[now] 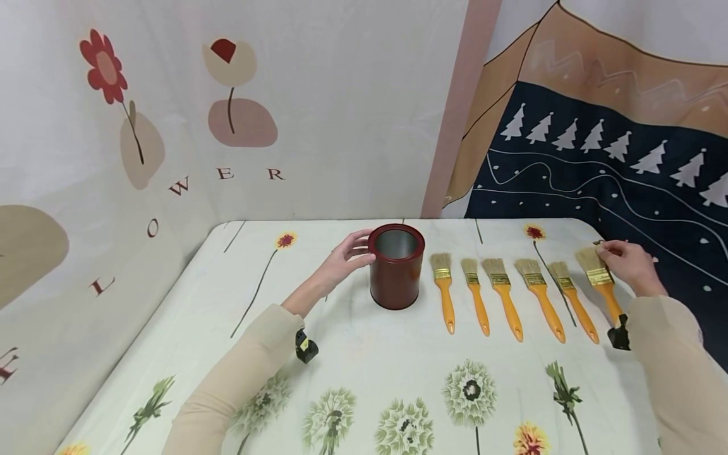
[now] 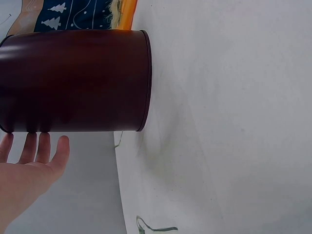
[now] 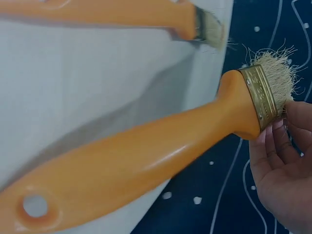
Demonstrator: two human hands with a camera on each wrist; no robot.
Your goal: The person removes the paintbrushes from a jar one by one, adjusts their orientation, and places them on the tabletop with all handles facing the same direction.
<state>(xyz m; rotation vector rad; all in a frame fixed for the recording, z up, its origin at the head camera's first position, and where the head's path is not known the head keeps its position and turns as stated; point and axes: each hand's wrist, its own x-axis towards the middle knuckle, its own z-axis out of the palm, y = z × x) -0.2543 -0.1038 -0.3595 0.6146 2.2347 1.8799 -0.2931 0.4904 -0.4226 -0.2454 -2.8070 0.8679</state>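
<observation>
A dark red metal can [image 1: 395, 281] stands upright with its top uncovered, showing a grey inside. My left hand [image 1: 348, 253] touches the can's left side near the rim, fingertips against the wall. In the left wrist view, the fingers of that hand [image 2: 34, 165] reach up to the can [image 2: 73, 80] fairly straight. At the far right, my right hand [image 1: 630, 262] pinches the bristle end of a wide paintbrush [image 1: 603, 278] with an orange handle. The right wrist view has the brush [image 3: 161, 151] close up, thumb and fingers at its bristles; a shadow falls on the cloth beneath.
Several orange-handled paintbrushes [image 1: 503, 297] of differing widths lie in a row between the can and my right hand, bristles away from me. A flower-print cloth [image 1: 352, 354] covers the table. Printed curtains [image 1: 341, 95] hang behind its far edge.
</observation>
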